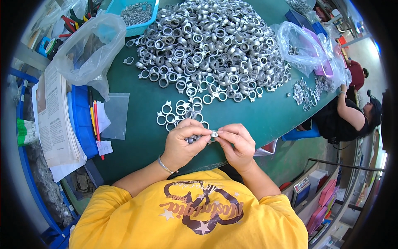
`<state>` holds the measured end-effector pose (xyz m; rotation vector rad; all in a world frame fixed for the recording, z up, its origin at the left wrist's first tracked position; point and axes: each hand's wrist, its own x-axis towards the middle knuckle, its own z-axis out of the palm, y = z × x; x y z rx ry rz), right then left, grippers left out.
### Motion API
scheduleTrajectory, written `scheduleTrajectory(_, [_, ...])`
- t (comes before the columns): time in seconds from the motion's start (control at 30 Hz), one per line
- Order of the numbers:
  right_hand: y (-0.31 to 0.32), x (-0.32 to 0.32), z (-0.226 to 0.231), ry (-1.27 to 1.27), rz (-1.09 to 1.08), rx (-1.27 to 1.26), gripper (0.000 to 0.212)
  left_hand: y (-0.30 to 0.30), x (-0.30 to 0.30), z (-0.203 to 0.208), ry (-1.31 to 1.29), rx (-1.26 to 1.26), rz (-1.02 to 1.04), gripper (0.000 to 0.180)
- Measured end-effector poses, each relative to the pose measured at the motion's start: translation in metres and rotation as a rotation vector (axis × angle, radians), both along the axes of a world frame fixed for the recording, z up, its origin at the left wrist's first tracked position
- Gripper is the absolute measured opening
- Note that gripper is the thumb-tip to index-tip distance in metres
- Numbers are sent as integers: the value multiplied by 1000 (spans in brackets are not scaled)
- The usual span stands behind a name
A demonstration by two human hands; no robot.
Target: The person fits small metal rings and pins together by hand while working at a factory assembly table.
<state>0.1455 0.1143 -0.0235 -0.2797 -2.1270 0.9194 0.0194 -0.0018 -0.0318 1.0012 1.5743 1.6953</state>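
Between my two hands, close to the table's near edge, is a small silvery metal piece [214, 134], most of it covered by fingertips. My left hand [185, 139] pinches one side of it with thumb and forefinger. From the other side, my right hand [237, 143] grips it the same way. Small grey metal parts [192, 139] show beneath my left fingers. Just beyond my hands lies a loose cluster of metal rings [181, 108] with small tabs. Farther off rises a large heap of similar grey rings [211, 45].
A turquoise basket [155, 14] of small parts stands far left, near an open plastic bag [89, 50]. Newspapers [58, 112] and a blue tray [83, 120] line the left. Smaller parts [304, 93] lie right, by a purple basket [327, 68]. A seated co-worker [352, 114] is beyond.
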Motion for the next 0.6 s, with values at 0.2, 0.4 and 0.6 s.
scheduleTrajectory(0.2, [1, -1, 4, -69, 46, 0, 22, 2, -2, -4, 37, -49, 8, 12])
scheduleTrajectory(0.4, [67, -13, 21, -356, -54, -790, 19, 2, 0, 11, -451, -104, 72, 5])
scheduleTrajectory(0.6, [230, -23, 50, 461, -373, -926, 23, 5, -1, 6, -733, 1, 56, 5])
